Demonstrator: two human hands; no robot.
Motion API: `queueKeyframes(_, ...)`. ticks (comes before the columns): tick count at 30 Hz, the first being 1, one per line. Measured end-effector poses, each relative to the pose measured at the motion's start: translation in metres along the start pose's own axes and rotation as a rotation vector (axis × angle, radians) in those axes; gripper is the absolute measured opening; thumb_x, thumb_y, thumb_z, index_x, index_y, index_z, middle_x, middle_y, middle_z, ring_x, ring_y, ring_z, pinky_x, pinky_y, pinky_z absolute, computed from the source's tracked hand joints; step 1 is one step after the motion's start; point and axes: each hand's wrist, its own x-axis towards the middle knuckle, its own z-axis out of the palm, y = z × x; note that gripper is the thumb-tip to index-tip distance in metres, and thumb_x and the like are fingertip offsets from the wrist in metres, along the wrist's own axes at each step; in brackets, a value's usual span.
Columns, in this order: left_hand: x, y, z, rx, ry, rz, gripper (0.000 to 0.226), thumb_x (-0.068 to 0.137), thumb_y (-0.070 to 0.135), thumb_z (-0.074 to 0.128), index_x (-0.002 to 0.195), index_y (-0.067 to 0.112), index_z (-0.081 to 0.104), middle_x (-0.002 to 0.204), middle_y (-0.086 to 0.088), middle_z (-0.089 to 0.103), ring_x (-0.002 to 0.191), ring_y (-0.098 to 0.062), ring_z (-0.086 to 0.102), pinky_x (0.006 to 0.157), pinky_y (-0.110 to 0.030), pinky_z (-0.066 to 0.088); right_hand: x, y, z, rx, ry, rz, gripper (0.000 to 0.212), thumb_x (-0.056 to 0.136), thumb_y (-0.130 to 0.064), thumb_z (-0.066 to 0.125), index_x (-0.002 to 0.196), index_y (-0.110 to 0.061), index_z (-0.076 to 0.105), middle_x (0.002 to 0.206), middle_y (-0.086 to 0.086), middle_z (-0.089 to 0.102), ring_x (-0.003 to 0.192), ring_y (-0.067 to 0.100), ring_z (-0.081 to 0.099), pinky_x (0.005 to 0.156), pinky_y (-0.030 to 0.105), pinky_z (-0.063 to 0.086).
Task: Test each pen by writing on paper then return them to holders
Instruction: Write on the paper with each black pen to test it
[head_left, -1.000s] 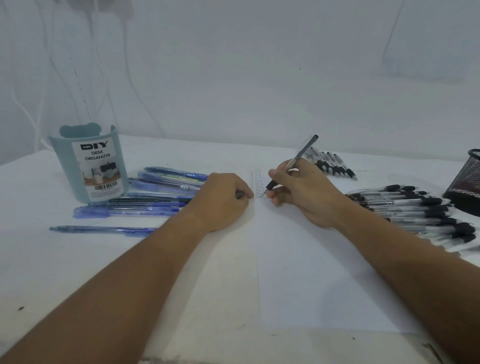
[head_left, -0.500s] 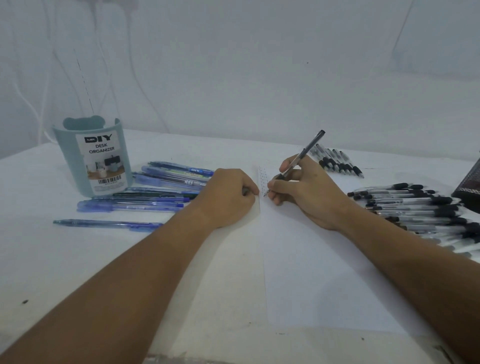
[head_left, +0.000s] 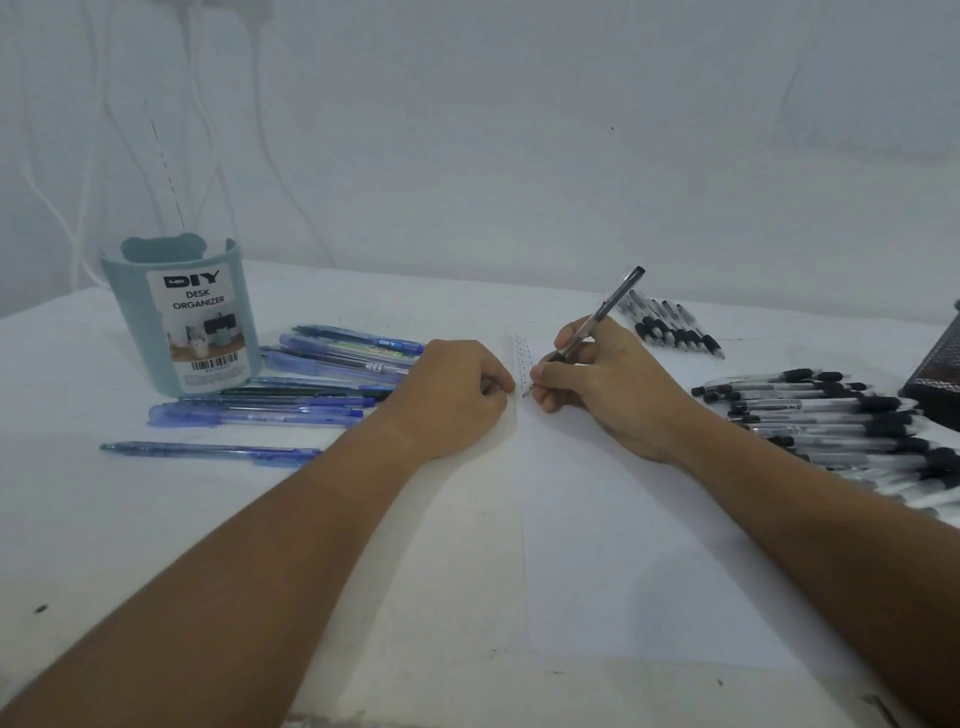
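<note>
The right hand (head_left: 613, 395) is pinching a black pen (head_left: 597, 317) low on its barrel, thumb and fingers curled round the grip, the tip touching the paper (head_left: 623, 545) beside a short column of test marks (head_left: 522, 364). The left hand (head_left: 452, 400) is lying as a loose fist on the paper's edge at 9 o'clock of the marks; whether it is holding anything I cannot tell. The pen is looking light, stiff and smooth, so a hold near the rubbery grip is probably suiting it best. Blue pens (head_left: 311, 384) are lying at 10 o'clock by the teal desk organizer (head_left: 182, 322); black pens (head_left: 831, 421) are spreading at 3 o'clock on the desk (head_left: 78, 519), beside a mesh holder (head_left: 935, 384) at the frame's edge.
</note>
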Motion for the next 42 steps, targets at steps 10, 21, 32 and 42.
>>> queueKeyframes(10, 0.0001, -0.0001, 0.0005, 0.003, 0.004, 0.000, 0.026, 0.086, 0.006, 0.053, 0.099, 0.016, 0.074, 0.109, 0.003, 0.067, 0.100, -0.011, 0.060, 0.093, -0.022, 0.045, -0.0002, 0.0013, -0.0013, 0.008, 0.033, -0.006, 0.030, 0.088, 0.010, 0.061, 0.095, -0.011, 0.041, 0.075, 0.019, 0.060, 0.058, 0.027, 0.058, 0.059, 0.033, 0.050)
queueKeyframes(21, 0.0006, -0.0008, 0.0005, 0.004, 0.006, 0.010, 0.027, 0.085, 0.004, 0.053, 0.098, 0.015, 0.074, 0.108, 0.003, 0.068, 0.101, -0.010, 0.060, 0.091, -0.017, 0.042, 0.0006, 0.0026, -0.0004, -0.063, 0.010, -0.032, 0.030, 0.086, 0.010, 0.061, 0.096, -0.011, 0.042, 0.076, 0.019, 0.060, 0.066, 0.031, 0.056, 0.061, 0.037, 0.048)
queueKeyframes(32, 0.0004, -0.0009, 0.0007, 0.007, 0.004, 0.010, 0.027, 0.085, 0.005, 0.053, 0.097, 0.015, 0.074, 0.108, 0.003, 0.068, 0.100, -0.009, 0.059, 0.091, -0.017, 0.042, 0.0019, 0.0017, -0.0017, -0.031, 0.008, -0.002, 0.031, 0.085, 0.011, 0.061, 0.095, -0.012, 0.042, 0.068, 0.015, 0.060, 0.064, 0.030, 0.055, 0.059, 0.039, 0.044)
queueKeyframes(42, 0.0007, -0.0009, 0.0002, 0.012, 0.004, 0.016, 0.027, 0.086, 0.005, 0.053, 0.099, 0.015, 0.074, 0.109, 0.003, 0.067, 0.102, -0.011, 0.059, 0.096, -0.024, 0.044, -0.0010, 0.0021, -0.0021, 0.016, 0.061, -0.004, 0.031, 0.087, 0.013, 0.059, 0.092, -0.012, 0.041, 0.074, 0.019, 0.056, 0.059, 0.028, 0.057, 0.055, 0.035, 0.046)
